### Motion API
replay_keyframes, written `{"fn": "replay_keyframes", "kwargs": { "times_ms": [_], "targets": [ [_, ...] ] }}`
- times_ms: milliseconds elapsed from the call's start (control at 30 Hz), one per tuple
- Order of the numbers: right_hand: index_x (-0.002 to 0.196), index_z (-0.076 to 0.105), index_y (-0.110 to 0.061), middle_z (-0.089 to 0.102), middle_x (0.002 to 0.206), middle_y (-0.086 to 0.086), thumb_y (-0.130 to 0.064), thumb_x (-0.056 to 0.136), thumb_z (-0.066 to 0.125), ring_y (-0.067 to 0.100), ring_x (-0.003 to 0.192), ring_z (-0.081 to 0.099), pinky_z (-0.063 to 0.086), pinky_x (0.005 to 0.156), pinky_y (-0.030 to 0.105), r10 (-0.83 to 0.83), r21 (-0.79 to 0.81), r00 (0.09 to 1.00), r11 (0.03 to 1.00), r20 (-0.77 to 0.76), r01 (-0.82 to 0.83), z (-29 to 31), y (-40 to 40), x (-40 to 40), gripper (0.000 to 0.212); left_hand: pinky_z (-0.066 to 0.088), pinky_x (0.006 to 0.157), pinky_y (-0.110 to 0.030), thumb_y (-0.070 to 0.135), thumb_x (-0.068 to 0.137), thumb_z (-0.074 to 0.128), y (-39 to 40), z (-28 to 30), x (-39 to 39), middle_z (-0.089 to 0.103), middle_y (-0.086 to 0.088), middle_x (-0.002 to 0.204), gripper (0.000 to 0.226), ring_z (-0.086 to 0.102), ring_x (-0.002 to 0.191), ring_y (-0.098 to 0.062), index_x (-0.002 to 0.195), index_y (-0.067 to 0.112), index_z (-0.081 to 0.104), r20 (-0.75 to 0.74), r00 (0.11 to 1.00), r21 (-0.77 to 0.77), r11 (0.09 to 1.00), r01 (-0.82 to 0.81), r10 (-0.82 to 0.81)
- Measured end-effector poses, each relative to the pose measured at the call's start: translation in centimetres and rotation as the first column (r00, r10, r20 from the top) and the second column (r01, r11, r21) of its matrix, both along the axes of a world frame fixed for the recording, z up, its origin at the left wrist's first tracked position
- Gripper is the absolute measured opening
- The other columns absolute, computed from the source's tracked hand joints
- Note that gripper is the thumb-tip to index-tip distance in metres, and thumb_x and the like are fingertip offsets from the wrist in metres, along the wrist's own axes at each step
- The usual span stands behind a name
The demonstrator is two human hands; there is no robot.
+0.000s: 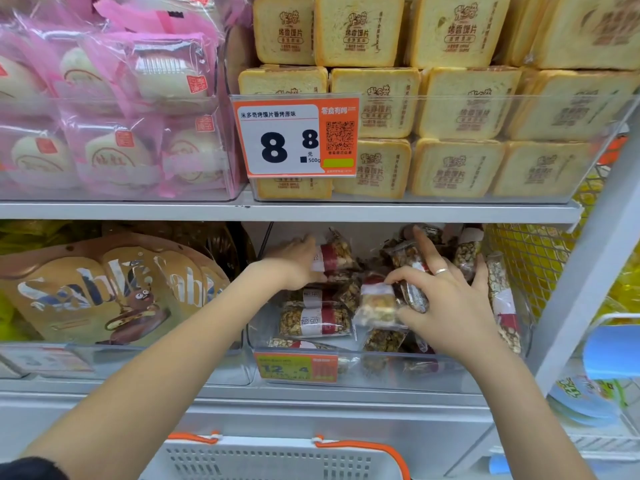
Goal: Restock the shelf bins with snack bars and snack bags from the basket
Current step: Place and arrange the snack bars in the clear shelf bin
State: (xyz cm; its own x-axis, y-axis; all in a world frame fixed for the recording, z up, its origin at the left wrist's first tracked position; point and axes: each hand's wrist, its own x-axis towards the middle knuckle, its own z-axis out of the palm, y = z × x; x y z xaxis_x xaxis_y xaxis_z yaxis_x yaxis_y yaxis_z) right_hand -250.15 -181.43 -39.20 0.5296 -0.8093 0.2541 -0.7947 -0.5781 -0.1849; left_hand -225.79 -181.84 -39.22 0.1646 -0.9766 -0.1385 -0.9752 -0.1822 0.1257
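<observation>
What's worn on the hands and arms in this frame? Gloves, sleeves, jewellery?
No gloves: both hands are bare. The right hand has a thin silver band ring on one finger. The left hand shows no ring or watch. Both forearms are bare; only a dark sleeve edge shows on the left arm at the bottom left corner.
</observation>
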Motion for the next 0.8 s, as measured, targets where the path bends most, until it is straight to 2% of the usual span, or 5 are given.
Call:
{"fn": "replay_keyframes", "kwargs": {
  "times_ms": [200, 333, 433, 567, 800],
  "targets": [
    [0.096, 0.055, -0.047, 0.016, 0.158, -0.006, -0.039, 0.065, 0.061, 0.025, 0.128, 0.046, 0.009, 0.106, 0.07, -0.023, -0.099, 1.0, 0.995, -0.004, 0.022, -1.1, -0.1, 0.4, 0.032, -0.01, 0.114, -0.054, 0.041, 0.099, 0.037, -1.4, -1.0, -0.9, -0.018, -0.011, 0.157, 0.08, -0.015, 0.144, -0.031, 0.148, 0.015, -0.021, 0.209, 0.978, 0.144, 0.989, -0.045, 0.014],
    [0.098, 0.056, -0.047, 0.016, 0.159, -0.006, -0.041, 0.065, 0.059, 0.026, 0.13, 0.044, 0.006, 0.106, 0.069, -0.026, -0.108, 1.0, 0.994, -0.002, 0.026, -1.2, -0.4, 0.3, 0.033, 0.031, 0.109, -0.04, 0.016, 0.089, 0.059, 1.9, -0.5, -1.8, 0.028, -0.01, 0.147, 0.063, 0.027, 0.135, -0.028, 0.144, 0.011, 0.027, 0.181, 0.972, -0.133, 0.975, 0.177, -0.152],
    [0.096, 0.058, -0.045, 0.016, 0.159, -0.005, -0.038, 0.068, 0.066, 0.026, 0.131, 0.044, 0.004, 0.106, 0.069, -0.031, -0.129, 0.999, 0.991, -0.028, 0.027, -1.3, -0.4, 0.7, 0.03, 0.051, 0.091, -0.035, 0.015, 0.081, 0.072, 3.8, -0.4, -1.5, 0.062, -0.003, 0.114, 0.037, 0.059, 0.102, -0.018, 0.116, 0.012, 0.06, -0.205, 0.949, 0.228, 0.932, 0.282, -0.237],
    [0.099, 0.058, -0.046, 0.012, 0.159, -0.006, -0.04, 0.07, 0.063, 0.024, 0.133, 0.041, 0.0, 0.107, 0.068, -0.034, -0.108, 0.999, 0.994, -0.028, 0.031, -1.2, -0.3, 0.6, 0.03, 0.048, 0.098, -0.035, 0.011, 0.085, 0.065, 3.0, -1.5, -1.9, 0.06, 0.001, 0.107, 0.039, 0.058, 0.106, -0.02, 0.123, 0.009, 0.057, -0.235, 0.947, 0.65, 0.69, 0.32, -0.218],
    [0.104, 0.054, -0.051, 0.006, 0.159, -0.01, -0.042, 0.072, 0.06, 0.021, 0.137, 0.035, -0.002, 0.11, 0.064, -0.021, -0.052, 1.0, 0.998, 0.012, 0.022, -0.9, -0.3, 0.1, 0.033, 0.045, 0.077, -0.021, 0.025, 0.085, 0.069, 2.7, -0.9, -1.0, 0.057, 0.003, 0.102, 0.041, 0.053, 0.092, -0.012, 0.121, 0.009, 0.059, -0.231, 0.949, 0.456, 0.837, 0.302, -0.216]
  ]
}}
